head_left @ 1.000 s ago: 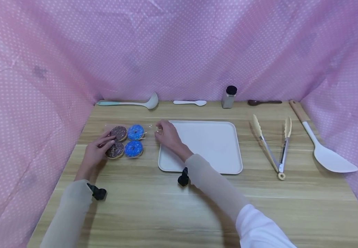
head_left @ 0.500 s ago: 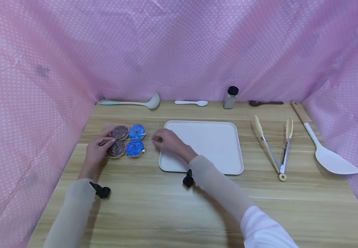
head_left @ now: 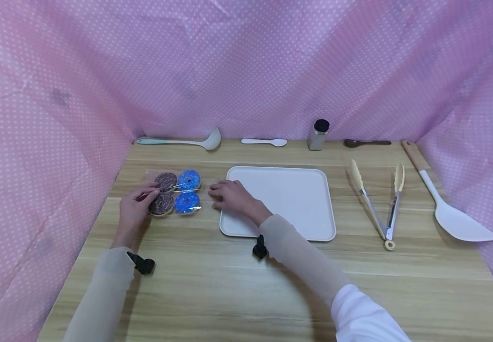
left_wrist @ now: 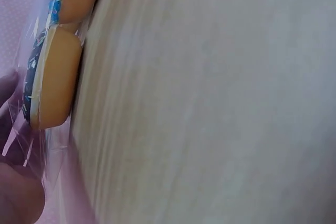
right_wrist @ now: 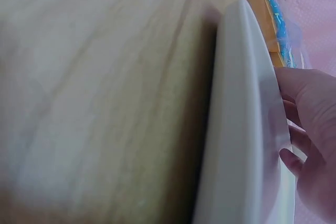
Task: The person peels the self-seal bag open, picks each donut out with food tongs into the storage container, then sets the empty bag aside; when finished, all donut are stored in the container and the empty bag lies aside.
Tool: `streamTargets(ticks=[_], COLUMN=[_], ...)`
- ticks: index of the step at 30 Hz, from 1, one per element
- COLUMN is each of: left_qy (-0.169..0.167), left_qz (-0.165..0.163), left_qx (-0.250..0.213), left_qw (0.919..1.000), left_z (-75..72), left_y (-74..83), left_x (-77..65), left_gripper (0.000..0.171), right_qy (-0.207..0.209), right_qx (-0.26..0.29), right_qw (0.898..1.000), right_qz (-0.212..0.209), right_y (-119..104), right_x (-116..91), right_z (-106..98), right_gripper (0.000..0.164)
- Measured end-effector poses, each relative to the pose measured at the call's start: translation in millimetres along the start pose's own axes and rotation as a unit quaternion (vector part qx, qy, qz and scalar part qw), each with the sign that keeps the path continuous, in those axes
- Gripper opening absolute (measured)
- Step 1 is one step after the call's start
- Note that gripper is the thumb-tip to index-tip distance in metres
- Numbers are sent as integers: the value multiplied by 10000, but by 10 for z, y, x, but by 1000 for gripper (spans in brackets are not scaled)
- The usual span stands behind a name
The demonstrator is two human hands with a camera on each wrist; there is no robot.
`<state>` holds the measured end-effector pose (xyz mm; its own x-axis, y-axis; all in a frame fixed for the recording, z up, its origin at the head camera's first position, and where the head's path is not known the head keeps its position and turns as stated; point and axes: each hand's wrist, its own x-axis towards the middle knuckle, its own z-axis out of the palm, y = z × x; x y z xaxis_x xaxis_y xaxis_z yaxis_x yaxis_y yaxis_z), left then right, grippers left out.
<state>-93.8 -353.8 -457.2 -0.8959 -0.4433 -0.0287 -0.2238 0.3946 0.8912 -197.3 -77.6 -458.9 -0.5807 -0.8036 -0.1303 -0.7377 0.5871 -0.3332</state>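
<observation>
Toy doughnuts lie in a clear plastic bag on the table's left side, chocolate-brown doughnuts [head_left: 161, 204] at left and blue doughnuts [head_left: 188, 203] at right, all with sprinkles. My left hand [head_left: 133, 208] pinches the bag's left end between thumb and fingers; the left wrist view shows the film there beside a brown doughnut [left_wrist: 56, 80]. At the bag's right end, my right hand [head_left: 234, 197] hovers over the left edge of a white tray [head_left: 289, 204], its fingers loose and slightly spread. In the right wrist view its fingers [right_wrist: 299, 140] hold nothing visible.
Along the back lie a ladle [head_left: 182, 142], a white spoon [head_left: 264, 142], a black-capped shaker jar [head_left: 318, 135] and a dark spoon [head_left: 367, 143]. Tongs [head_left: 376, 209] stand spread right of the tray, beside a large white turner [head_left: 458, 221]. Pink dotted cloth [head_left: 246, 71] surrounds the table.
My right hand has come down and its fingers have loosened from a pinch by the bag's right end. My left hand stays at the left end; the bag has shifted slightly.
</observation>
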Motion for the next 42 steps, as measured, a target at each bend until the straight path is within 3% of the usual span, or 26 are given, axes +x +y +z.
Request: streamTargets(ticks=[10,12,16,19,24,31,35,42], left_qy=[298,313,215,143,122,172,81,92], left_qz=[273,223,-177,-370,-323,-476,-386,127], left_qx=[-62,-95,-392,-295,38,-544,-348,-91], left_qw=[9992,9992,9988,9988,9994,9972,9986,9998], left_z=[37,42,37,24,8,4,-13,-16], left_y=[-39,-32,-12,0,24,-14,-30,-43], left_x=[1,8,13,9,-2,8,15,25], left_gripper=[35,36,41,43,44,45,46,36], right_qy=[-25,13,62,66,44,-1,-10,-32], right_qx=[-485,-565,-590,-576,-500,-455,-484,-417], right_qw=[9988,9983,9981,9982,9986,9989,9988,9991], right_qz=[-88,-113,-139,-160,-147,-142,-117,-67], right_y=[-59,-60,-63,-64,-64,-69,-66,-68], right_x=[-49,-52,-53,-53,-57,-49,-47,-51], right_z=[-26,-28,-37,-40,-41,-36,-34,-33], right_gripper=[52,51,50,50,50,50,50,51])
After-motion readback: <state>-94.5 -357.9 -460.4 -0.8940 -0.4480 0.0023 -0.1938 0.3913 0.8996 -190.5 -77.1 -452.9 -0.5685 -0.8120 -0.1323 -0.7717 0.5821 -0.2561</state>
